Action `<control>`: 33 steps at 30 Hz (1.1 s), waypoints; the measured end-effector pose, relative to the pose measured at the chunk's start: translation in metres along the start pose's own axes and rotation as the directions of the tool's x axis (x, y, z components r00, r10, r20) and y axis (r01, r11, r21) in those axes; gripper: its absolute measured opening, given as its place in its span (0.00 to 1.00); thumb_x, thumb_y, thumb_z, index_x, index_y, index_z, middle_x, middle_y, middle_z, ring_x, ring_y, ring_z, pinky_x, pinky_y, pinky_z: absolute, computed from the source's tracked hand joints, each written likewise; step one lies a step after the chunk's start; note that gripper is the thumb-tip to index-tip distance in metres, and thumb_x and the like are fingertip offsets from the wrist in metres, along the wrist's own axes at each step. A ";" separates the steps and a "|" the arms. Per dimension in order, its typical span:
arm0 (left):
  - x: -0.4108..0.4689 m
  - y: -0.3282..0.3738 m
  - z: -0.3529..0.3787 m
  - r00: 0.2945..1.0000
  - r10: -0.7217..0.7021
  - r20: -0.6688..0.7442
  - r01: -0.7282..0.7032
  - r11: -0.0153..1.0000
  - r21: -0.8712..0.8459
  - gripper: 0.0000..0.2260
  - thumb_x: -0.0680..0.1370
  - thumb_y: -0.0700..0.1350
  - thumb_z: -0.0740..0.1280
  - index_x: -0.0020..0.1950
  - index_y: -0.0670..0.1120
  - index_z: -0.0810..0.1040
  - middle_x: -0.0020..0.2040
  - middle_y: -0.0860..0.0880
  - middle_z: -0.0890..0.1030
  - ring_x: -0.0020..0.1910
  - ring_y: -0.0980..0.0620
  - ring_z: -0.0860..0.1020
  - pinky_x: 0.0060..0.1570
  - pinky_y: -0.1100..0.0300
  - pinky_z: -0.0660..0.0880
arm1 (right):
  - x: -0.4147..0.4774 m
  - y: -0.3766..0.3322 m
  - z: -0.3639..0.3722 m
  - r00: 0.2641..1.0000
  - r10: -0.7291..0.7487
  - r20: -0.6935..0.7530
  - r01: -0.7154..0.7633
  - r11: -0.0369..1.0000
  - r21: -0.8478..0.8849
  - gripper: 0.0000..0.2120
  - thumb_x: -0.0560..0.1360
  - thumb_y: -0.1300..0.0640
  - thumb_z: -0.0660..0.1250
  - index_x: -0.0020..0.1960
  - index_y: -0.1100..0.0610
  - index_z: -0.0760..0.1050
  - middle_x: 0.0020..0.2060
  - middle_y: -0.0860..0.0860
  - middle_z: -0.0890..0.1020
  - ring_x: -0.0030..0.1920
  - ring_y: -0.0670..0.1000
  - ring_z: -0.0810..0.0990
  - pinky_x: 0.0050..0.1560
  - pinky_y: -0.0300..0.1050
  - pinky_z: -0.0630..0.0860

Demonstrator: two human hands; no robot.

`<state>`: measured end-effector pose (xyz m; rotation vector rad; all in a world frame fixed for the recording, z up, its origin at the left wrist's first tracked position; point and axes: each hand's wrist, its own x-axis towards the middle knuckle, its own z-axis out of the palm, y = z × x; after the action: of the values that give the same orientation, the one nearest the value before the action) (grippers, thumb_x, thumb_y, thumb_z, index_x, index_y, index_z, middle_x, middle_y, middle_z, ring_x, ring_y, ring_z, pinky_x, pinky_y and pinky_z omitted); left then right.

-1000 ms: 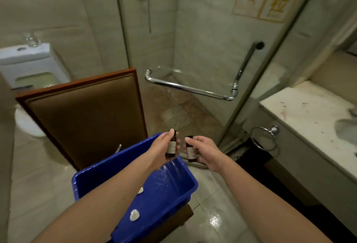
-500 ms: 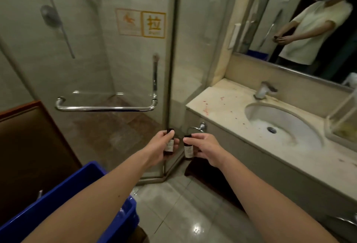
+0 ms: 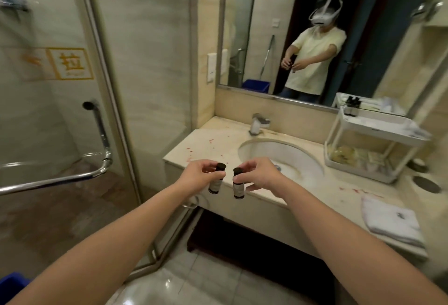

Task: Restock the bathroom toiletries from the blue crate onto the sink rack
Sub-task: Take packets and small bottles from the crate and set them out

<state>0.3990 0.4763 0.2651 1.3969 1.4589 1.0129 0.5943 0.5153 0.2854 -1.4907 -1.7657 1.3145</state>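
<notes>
While hands (image 3: 197, 178) (image 3: 260, 177) pinch them, dark cylindrical bottles (image 3: 215, 184) (image 3: 238, 189) hang apart.

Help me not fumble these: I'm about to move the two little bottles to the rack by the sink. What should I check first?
1. Left hand grips its small dark bottle with pale label: ok.
2. Right hand pinches the second dark labelled bottle: ok.
3. Dark caps sit on both bottles: ok.
4. White two-tier rack stands upright on the counter, right of the oval basin: ok.
5. Free space on the rack's top tier: cannot tell. Dark stocked bottles stand at its back left corner, and the rest is blurred.
</notes>
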 end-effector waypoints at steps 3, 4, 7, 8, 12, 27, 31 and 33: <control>0.018 0.023 0.027 0.995 0.045 0.086 -0.051 0.996 0.075 0.09 0.74 0.44 0.74 0.53 0.49 0.83 0.49 0.48 0.84 0.47 0.53 0.80 0.49 0.59 0.78 | -0.005 0.003 -0.043 0.998 -0.001 -0.057 -0.001 0.999 -0.045 0.10 0.67 0.61 0.79 0.44 0.55 0.80 0.42 0.52 0.85 0.44 0.49 0.84 0.43 0.46 0.83; 0.023 0.031 0.036 0.992 0.056 0.112 -0.066 0.994 0.091 0.09 0.74 0.44 0.74 0.53 0.50 0.83 0.49 0.49 0.84 0.46 0.53 0.80 0.49 0.58 0.78 | -0.008 0.003 -0.057 0.997 -0.001 -0.077 -0.003 0.998 -0.056 0.10 0.66 0.61 0.79 0.44 0.55 0.79 0.42 0.52 0.85 0.44 0.50 0.84 0.44 0.47 0.83; 0.041 0.055 0.063 0.979 0.091 0.185 -0.117 0.984 0.131 0.09 0.73 0.45 0.75 0.52 0.50 0.83 0.48 0.50 0.84 0.45 0.54 0.80 0.50 0.56 0.78 | -0.017 0.007 -0.097 0.991 -0.004 -0.137 -0.010 0.995 -0.100 0.11 0.66 0.61 0.78 0.46 0.57 0.80 0.42 0.52 0.86 0.45 0.50 0.84 0.44 0.47 0.82; 0.048 0.063 0.073 0.972 0.105 0.209 -0.136 0.980 0.144 0.09 0.72 0.46 0.75 0.51 0.51 0.83 0.48 0.50 0.84 0.45 0.54 0.80 0.49 0.56 0.78 | -0.020 0.008 -0.109 0.987 -0.008 -0.159 -0.011 0.993 -0.114 0.11 0.65 0.61 0.78 0.46 0.57 0.80 0.42 0.52 0.86 0.46 0.51 0.84 0.43 0.46 0.83; 0.072 0.093 0.112 0.936 0.173 0.308 -0.244 0.947 0.209 0.08 0.70 0.49 0.77 0.46 0.56 0.83 0.43 0.55 0.85 0.40 0.59 0.81 0.42 0.61 0.78 | -0.031 0.018 -0.155 0.967 -0.002 -0.254 -0.035 0.990 -0.140 0.11 0.64 0.59 0.79 0.45 0.56 0.81 0.43 0.53 0.86 0.47 0.52 0.85 0.40 0.44 0.83; 0.190 0.190 0.248 0.743 0.321 0.588 -0.557 0.783 0.277 0.12 0.70 0.46 0.77 0.52 0.48 0.83 0.45 0.54 0.84 0.46 0.57 0.82 0.48 0.61 0.79 | -0.018 0.064 -0.300 0.880 0.121 -0.460 -0.196 0.973 -0.120 0.11 0.64 0.59 0.80 0.44 0.54 0.81 0.44 0.52 0.85 0.46 0.51 0.84 0.37 0.44 0.82; 0.236 0.210 0.279 0.709 0.336 0.621 -0.600 0.750 0.279 0.12 0.70 0.45 0.77 0.52 0.47 0.83 0.45 0.53 0.85 0.46 0.55 0.82 0.49 0.59 0.80 | 0.006 0.066 -0.344 0.868 0.122 -0.482 -0.217 0.965 -0.145 0.11 0.65 0.58 0.79 0.45 0.54 0.82 0.45 0.52 0.85 0.47 0.52 0.84 0.40 0.45 0.83; 0.258 0.221 0.291 0.696 0.353 0.626 -0.619 0.737 0.272 0.13 0.69 0.44 0.78 0.52 0.46 0.83 0.45 0.51 0.85 0.46 0.54 0.83 0.50 0.57 0.80 | 0.018 0.065 -0.363 0.859 0.112 -0.499 -0.217 0.964 -0.157 0.10 0.66 0.58 0.79 0.45 0.53 0.82 0.44 0.51 0.85 0.47 0.52 0.84 0.40 0.45 0.83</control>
<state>0.7414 0.7429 0.3739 2.3149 0.9146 0.4841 0.9218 0.6593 0.3783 -1.9244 -1.4955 0.7374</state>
